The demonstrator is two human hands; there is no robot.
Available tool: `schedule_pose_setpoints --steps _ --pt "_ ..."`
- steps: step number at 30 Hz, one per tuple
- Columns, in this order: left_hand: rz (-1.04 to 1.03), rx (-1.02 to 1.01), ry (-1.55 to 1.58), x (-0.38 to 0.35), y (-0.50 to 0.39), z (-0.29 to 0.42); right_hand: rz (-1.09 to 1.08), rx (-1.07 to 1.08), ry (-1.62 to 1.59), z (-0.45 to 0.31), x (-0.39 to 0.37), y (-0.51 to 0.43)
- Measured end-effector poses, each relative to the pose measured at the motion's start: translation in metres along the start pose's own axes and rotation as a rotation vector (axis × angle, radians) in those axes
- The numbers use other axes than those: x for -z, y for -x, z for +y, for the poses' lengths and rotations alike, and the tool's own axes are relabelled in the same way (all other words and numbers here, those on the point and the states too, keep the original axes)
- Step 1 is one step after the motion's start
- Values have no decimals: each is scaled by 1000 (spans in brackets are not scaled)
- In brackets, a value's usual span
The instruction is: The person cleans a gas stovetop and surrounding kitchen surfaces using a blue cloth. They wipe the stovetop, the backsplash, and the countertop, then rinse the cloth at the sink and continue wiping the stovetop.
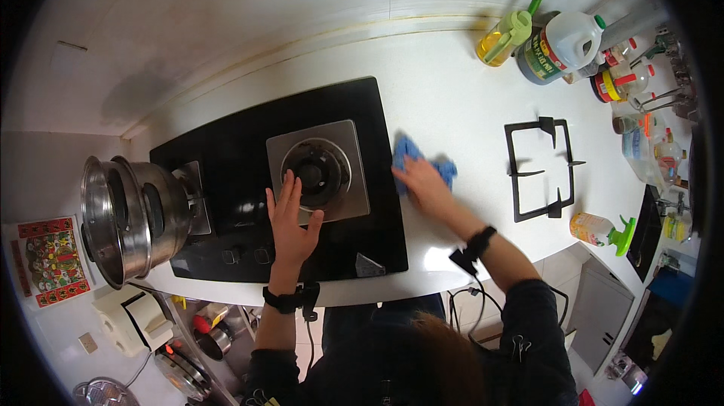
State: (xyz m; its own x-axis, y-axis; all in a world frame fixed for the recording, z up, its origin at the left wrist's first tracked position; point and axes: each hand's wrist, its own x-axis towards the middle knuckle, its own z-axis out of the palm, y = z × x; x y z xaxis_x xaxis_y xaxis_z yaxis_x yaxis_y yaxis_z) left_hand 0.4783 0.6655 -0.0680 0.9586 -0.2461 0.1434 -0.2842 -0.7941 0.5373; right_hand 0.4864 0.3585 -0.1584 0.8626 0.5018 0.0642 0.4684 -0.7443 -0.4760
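Observation:
My right hand presses a crumpled blue cloth onto the white countertop, close to the right edge of the black gas cooktop. Part of the cloth is hidden under the fingers. Over the front left of the round burner, my left hand is spread and holds nothing; whether it touches the cooktop, I cannot tell. A square metal plate surrounds this burner, and no grate sits on it. The black pan-support grate lies apart on the counter at the right.
A steel steamer pot stands over the left burner. Behind on the right are an oil jug, a large plastic bottle and several sauce bottles. A spray bottle lies near the counter's front right edge. A cream appliance stands lower left.

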Motion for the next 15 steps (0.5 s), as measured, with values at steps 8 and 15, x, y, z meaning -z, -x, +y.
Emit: schedule_pose_setpoints --steps 8,15 --pt "5 -27 47 -11 -16 -4 150 -97 -93 -2 -13 -8" --pt "-59 -124 104 -39 -37 33 337 -99 -11 46 -4 -97"
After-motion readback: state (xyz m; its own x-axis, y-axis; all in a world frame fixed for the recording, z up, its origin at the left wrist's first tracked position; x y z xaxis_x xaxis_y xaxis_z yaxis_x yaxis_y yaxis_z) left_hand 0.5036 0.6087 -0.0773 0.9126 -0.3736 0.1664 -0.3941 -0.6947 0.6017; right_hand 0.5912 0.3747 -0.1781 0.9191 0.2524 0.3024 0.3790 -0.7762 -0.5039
